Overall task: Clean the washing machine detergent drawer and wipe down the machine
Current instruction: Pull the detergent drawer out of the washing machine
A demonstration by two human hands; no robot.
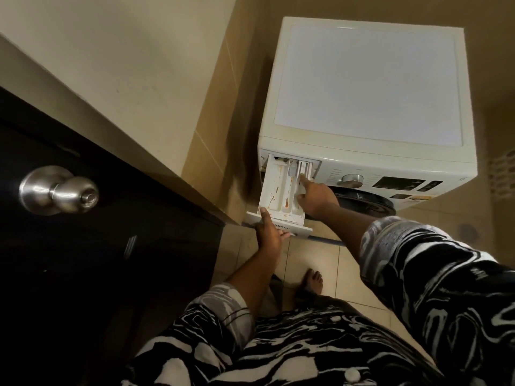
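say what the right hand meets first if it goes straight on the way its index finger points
Probably the white insert in the right rear compartment of the detergent drawer: the index fingertip of the right hand looks at or just above it. Beyond is the slot in the washing machine.

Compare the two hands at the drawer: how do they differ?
The left hand grips the drawer by its front, thumb on top; the right hand holds nothing. The left sits at the near end; the right reaches deeper, one straight finger touching a back compartment. Both touch the drawer.
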